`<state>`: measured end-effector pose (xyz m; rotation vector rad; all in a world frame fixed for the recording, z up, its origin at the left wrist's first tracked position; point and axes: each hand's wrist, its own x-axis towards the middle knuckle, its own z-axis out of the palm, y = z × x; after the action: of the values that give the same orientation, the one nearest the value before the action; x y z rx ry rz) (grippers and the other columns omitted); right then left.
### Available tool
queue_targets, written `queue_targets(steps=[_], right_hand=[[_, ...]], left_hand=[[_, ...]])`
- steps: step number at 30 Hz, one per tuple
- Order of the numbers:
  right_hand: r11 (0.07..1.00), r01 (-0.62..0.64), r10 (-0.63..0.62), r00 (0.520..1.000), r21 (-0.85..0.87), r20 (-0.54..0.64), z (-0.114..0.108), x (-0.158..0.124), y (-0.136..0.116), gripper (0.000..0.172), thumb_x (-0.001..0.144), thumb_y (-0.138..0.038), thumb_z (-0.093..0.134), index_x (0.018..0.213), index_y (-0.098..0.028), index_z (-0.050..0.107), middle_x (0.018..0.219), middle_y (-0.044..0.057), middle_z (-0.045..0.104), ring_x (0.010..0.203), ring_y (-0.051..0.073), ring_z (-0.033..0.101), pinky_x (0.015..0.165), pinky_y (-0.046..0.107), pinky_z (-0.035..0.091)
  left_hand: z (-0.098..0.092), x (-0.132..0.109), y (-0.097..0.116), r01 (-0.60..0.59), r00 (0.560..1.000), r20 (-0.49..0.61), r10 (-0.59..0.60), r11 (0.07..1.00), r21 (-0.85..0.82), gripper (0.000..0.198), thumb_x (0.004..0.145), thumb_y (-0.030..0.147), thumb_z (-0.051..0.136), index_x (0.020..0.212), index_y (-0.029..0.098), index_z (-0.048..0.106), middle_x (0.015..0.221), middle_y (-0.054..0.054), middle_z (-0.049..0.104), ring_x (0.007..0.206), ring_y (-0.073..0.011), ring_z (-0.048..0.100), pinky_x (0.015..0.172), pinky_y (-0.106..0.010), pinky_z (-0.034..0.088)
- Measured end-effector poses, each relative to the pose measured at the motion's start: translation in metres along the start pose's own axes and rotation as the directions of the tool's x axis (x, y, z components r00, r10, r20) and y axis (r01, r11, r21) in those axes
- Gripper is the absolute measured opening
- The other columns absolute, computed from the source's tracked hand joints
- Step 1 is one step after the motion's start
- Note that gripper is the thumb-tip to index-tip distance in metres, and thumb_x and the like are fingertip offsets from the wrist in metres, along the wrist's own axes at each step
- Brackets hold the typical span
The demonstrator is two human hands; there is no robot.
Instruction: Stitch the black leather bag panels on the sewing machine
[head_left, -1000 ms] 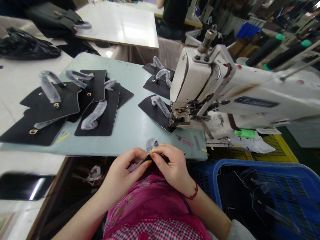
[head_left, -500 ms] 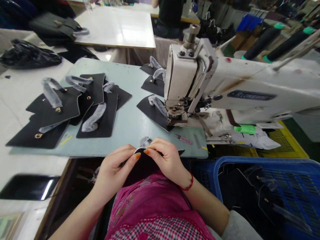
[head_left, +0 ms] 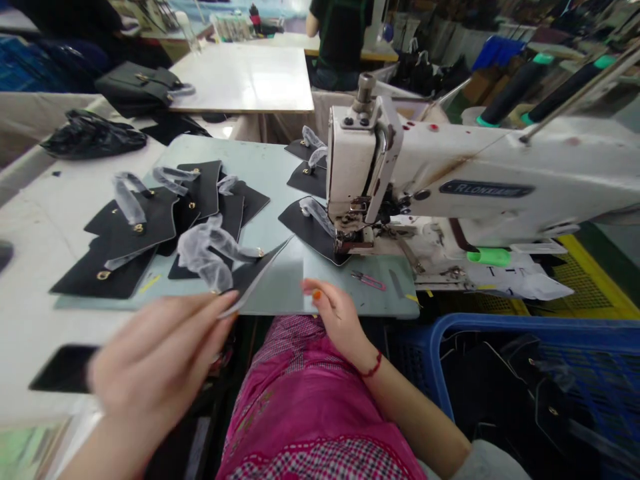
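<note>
My left hand, blurred by motion, pinches the lower edge of a black bag flap. This flap is tilted above the table's front edge, and its handle is wrapped in clear plastic. My right hand is apart from it, over the front edge in front of the sewing machine. Its fingers are curled in with the thumb against them, and nothing shows in them. Another black flap lies beside the machine's needle area. Behind my left hand is a pile of similar flaps with wrapped handles and gold-coloured fittings.
Pink-handled thread snips lie on the pale table right of centre. A blue basket of black pieces stands at my right. A phone lies at the left. Farther back are a black bag and a person.
My left hand has carried the flap up and left from my lap toward the pile. My right hand has let go of it and stays near the table edge. The view has shifted slightly.
</note>
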<state>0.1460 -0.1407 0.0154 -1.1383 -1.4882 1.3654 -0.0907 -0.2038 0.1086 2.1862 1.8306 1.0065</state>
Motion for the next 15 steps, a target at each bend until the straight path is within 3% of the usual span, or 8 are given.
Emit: queue_targets(steps=[2, 4, 7, 9, 10, 12, 14, 15], right_hand=[[0.931, -0.221, 0.181, 0.971, 0.289, 0.158, 0.016, -0.012, -0.002, 0.06, 0.095, -0.068, 0.04, 0.11, -0.016, 0.066, 0.099, 0.01, 0.069, 0.087, 0.02, 0.067, 0.072, 0.033, 0.059], [0.831, -0.374, 0.331, 0.927, 0.412, 0.174, 0.028, -0.021, 0.012, 0.053, 0.088, -0.067, 0.054, 0.096, -0.016, 0.064, 0.085, 0.004, 0.066, 0.072, 0.016, 0.064, 0.059, 0.026, 0.056], [0.778, -0.479, 0.494, 0.866, 0.407, 0.075, 0.032, -0.028, 0.049, 0.04, 0.082, -0.056, 0.067, 0.087, -0.016, 0.062, 0.077, 0.001, 0.063, 0.067, 0.014, 0.061, 0.054, 0.023, 0.053], [0.786, -0.514, 0.53, 0.846, 0.344, 0.053, 0.027, -0.032, 0.068, 0.037, 0.084, -0.053, 0.066, 0.087, -0.016, 0.063, 0.075, 0.0, 0.062, 0.068, 0.015, 0.061, 0.055, 0.024, 0.054], [0.804, -0.51, 0.519, 0.853, 0.306, 0.058, 0.024, -0.035, 0.072, 0.036, 0.084, -0.052, 0.066, 0.087, -0.016, 0.064, 0.074, 0.0, 0.062, 0.07, 0.015, 0.061, 0.056, 0.025, 0.055], [0.855, -0.455, 0.446, 0.89, 0.25, 0.096, 0.02, -0.039, 0.071, 0.035, 0.085, -0.051, 0.066, 0.088, -0.017, 0.065, 0.076, 0.0, 0.063, 0.073, 0.016, 0.061, 0.059, 0.025, 0.055], [0.889, -0.378, 0.338, 0.922, 0.256, 0.19, 0.02, -0.044, 0.06, 0.034, 0.086, -0.05, 0.065, 0.091, -0.016, 0.067, 0.082, 0.001, 0.066, 0.077, 0.016, 0.062, 0.065, 0.026, 0.056], [0.893, -0.35, 0.284, 0.926, 0.283, 0.248, 0.021, -0.046, 0.053, 0.034, 0.087, -0.05, 0.065, 0.094, -0.016, 0.067, 0.086, 0.002, 0.067, 0.078, 0.016, 0.062, 0.069, 0.027, 0.057]], left_hand=[[0.038, -0.006, 0.013, -0.279, 0.958, 0.081, 0.275, 0.959, 0.045, 0.033, 0.089, 0.018, 0.064, 0.12, 0.027, 0.069, 0.103, -0.004, 0.074, 0.085, -0.0218, 0.068, 0.08, -0.038, 0.056], [0.081, -0.023, 0.015, -0.292, 0.926, 0.252, 0.282, 0.956, 0.001, 0.025, 0.093, 0.018, 0.058, 0.114, 0.021, 0.071, 0.101, -0.009, 0.073, 0.084, -0.0227, 0.068, 0.079, -0.039, 0.057], [0.131, -0.068, -0.006, 0.006, 0.951, 0.307, 0.049, 0.985, -0.174, 0.02, 0.092, 0.027, 0.06, 0.107, 0.02, 0.072, 0.112, -0.011, 0.07, 0.104, -0.026, 0.066, 0.094, -0.044, 0.054], [0.145, -0.1, -0.026, 0.317, 0.939, 0.219, -0.266, 0.914, -0.252, 0.025, 0.087, 0.033, 0.065, 0.106, 0.019, 0.07, 0.12, -0.014, 0.065, 0.117, -0.0313, 0.061, 0.105, -0.053, 0.046], [0.147, -0.112, -0.034, 0.489, 0.871, 0.212, -0.443, 0.816, -0.307, 0.031, 0.083, 0.037, 0.069, 0.108, 0.018, 0.068, 0.123, -0.016, 0.063, 0.12, -0.0336, 0.059, 0.107, -0.055, 0.044], [0.145, -0.124, -0.038, 0.75, 0.645, 0.307, -0.7, 0.504, -0.427, 0.043, 0.077, 0.04, 0.076, 0.112, 0.017, 0.065, 0.129, -0.017, 0.061, 0.125, -0.0349, 0.058, 0.109, -0.053, 0.044], [0.14, -0.12, -0.029, 0.838, 0.446, 0.517, -0.731, 0.137, -0.529, 0.049, 0.076, 0.039, 0.078, 0.119, 0.019, 0.063, 0.13, -0.016, 0.063, 0.125, -0.0324, 0.06, 0.107, -0.046, 0.048], [0.138, -0.113, -0.02, 0.831, 0.394, 0.629, -0.67, -0.033, -0.555, 0.049, 0.078, 0.039, 0.077, 0.121, 0.019, 0.063, 0.128, -0.015, 0.066, 0.123, -0.0311, 0.062, 0.104, -0.043, 0.05]])
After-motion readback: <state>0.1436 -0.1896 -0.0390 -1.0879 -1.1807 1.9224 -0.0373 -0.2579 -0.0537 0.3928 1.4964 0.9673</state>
